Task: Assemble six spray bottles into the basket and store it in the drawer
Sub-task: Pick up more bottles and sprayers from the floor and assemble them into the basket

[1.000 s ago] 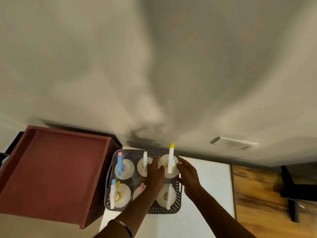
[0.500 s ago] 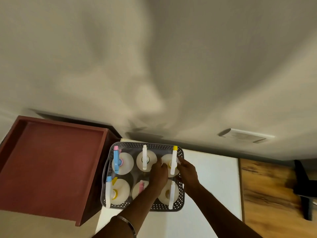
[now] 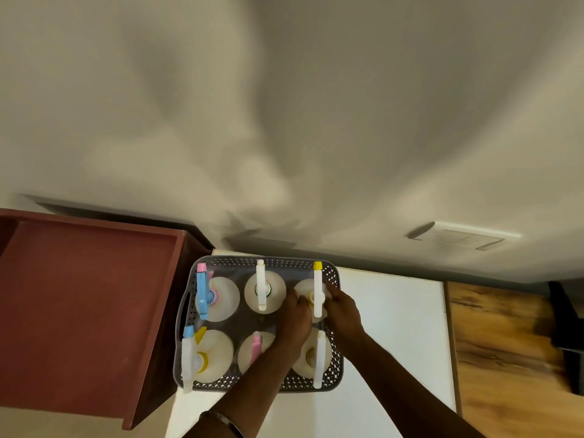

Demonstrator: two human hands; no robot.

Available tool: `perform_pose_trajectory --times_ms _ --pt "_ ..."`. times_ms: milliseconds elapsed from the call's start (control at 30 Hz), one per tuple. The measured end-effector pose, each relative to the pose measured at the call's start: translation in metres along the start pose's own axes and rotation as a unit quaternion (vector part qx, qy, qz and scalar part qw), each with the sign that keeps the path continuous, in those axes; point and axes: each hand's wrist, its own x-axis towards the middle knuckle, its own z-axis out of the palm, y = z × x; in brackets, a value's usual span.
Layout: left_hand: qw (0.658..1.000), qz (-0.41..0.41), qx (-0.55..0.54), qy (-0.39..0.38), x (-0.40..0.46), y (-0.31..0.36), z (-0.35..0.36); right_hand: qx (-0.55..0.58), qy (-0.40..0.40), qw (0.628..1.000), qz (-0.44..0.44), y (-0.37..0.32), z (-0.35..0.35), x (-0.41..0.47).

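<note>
Lowering the yellow-tipped bottle (image 3: 317,290) deeper, both hands (image 3: 319,314) stay gripping.

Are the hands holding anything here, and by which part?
Both the left hand and the right hand grip the yellow-tipped spray bottle in the basket's far right corner, around its neck and shoulder just under the sprayer head.

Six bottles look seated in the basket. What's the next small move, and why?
Probably release the yellow-tipped bottle and shift both hands, left hand and right hand, to the basket sides. All six slots hold a bottle, and the open red drawer sits right beside it.
</note>
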Motion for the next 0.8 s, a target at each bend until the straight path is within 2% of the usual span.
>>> perform_pose_trajectory --times_ms 367,533,700,800 --pt "0.997 -0.011 -0.065 -0.038 -0.010 0.009 -0.015 0.012 -0.027 0.999 0.021 -0.006 -0.002 -0.009" --pt "0.997 0.008 -0.068 -0.025 -0.026 0.017 -0.026 -0.004 -0.011 1.000 0.006 -0.020 -0.014 -0.030" --pt "0.997 0.023 -0.064 -0.030 -0.052 0.023 -0.035 0.056 0.024 0.998 -0.002 -0.024 -0.030 -0.063" --pt "0.996 0.038 -0.077 -0.018 -0.068 0.023 -0.042 0.063 0.017 0.998 -0.004 -0.022 -0.039 -0.082"
